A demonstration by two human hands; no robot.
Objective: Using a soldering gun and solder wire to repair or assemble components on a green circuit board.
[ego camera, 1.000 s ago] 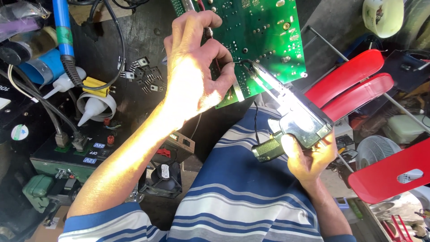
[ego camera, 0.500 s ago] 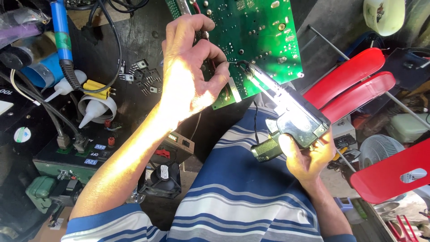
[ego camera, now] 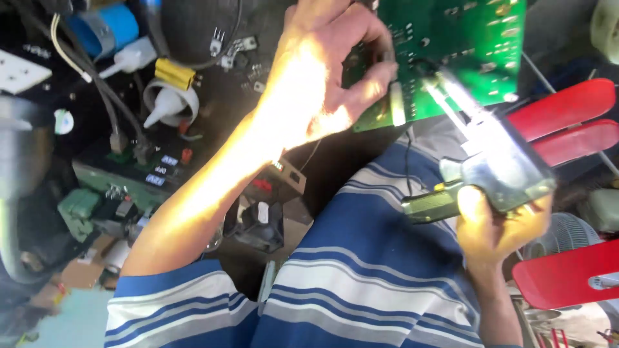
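Cluttered bench, far left: a dark tangle of parts, with a blue cylinder (ego camera: 106, 27), a white nozzle bottle (ego camera: 169, 103) in a pale ring, a small yellow block (ego camera: 175, 73) and thick dark cables (ego camera: 103, 96) looping down to a green-edged unit (ego camera: 122, 183) with small labels.

My shirt: blue cloth with pale stripes (ego camera: 361, 283), soft and creased, filling the near middle.

My left hand (ego camera: 322, 77): raised in the far middle, lit hard by the sun, fingers curled and pinched shut on the left edge of the board; thumb on the near side, fingertips (ego camera: 380, 74) on the face.

Circuit board (ego camera: 458, 51): flat, rigid, bright green, matte, dotted with small silvery solder points and dark parts; it stands tilted in the air, far and right of my left hand, its lower left corner under my grip.

Board edge: a pale strip (ego camera: 397, 106) runs along the lower left side, just beside my fingertips.

Soldering gun (ego camera: 496, 161): pistol-shaped, shiny metal body glaring in the light, dark green handle, thin bright tip rods (ego camera: 445, 96) pointing up and left; the tip meets the board's lower part, right of my left hand.

My right hand (ego camera: 500, 229): near right, below the board, closed firmly around the gun's grip; well apart from my left hand.

Far right: two smooth red plastic handles (ego camera: 567, 122) behind the gun and a red flat piece (ego camera: 567, 274) nearer.
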